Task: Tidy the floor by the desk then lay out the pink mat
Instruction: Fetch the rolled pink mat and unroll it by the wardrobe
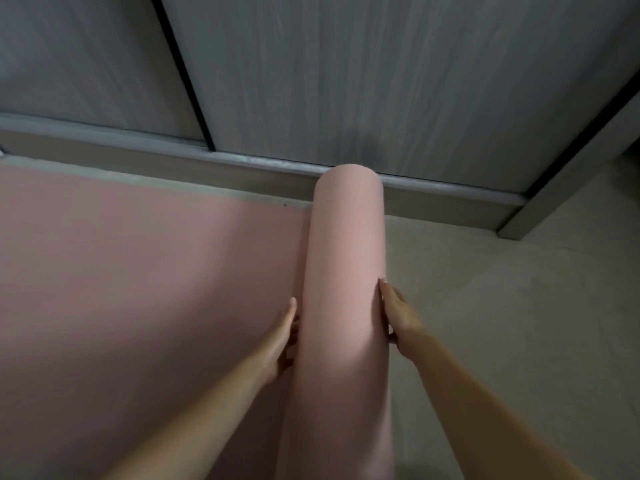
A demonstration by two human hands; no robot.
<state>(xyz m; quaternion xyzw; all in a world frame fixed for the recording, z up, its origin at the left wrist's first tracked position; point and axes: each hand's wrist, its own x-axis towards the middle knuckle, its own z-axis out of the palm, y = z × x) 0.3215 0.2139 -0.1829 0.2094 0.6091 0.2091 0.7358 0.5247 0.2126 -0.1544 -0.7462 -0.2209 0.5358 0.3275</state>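
The pink mat (138,289) lies partly unrolled on the floor, its flat part covering the left half of the view. The rest is still a thick roll (346,271) running from the bottom of the view to the wardrobe base. My left hand (282,341) presses flat against the roll's left side, where it meets the flat part. On the roll's right side rests my right hand (398,317), fingers straight along it. Both hands clasp the roll between them.
A grey wood-grain wardrobe (381,81) with sliding doors and a low plinth (173,161) stands along the far edge of the mat. Pale tiled floor (502,323) lies to the right of the roll. The wardrobe's corner (519,220) is at the right.
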